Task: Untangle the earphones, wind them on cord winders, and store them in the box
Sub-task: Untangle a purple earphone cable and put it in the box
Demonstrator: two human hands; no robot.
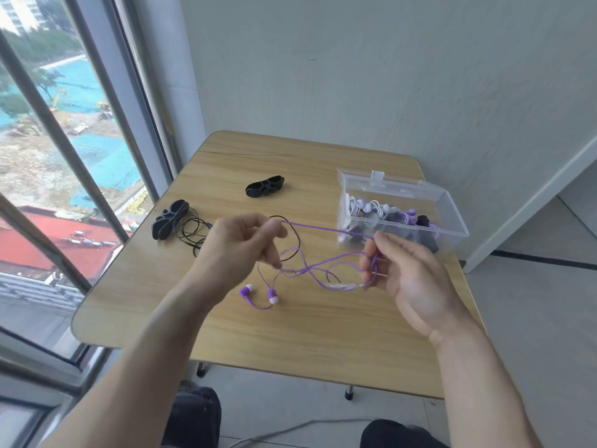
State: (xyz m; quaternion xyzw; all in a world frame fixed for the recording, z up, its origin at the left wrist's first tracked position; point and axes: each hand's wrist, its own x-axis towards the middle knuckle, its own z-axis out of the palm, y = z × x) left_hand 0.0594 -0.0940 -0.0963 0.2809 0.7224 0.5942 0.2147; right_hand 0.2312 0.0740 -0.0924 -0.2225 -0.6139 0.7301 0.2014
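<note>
Head view | my left hand [240, 245] and right hand [408, 273] each pinch the purple earphone cord [323, 228], stretched just before the clear box [452, 205] | buds [258, 294] dangle | light, limp, snag-prone; best pinched beside knots, I judge

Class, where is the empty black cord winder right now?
In the head view, the empty black cord winder lies on the table's far side, left of the clear box.
</note>
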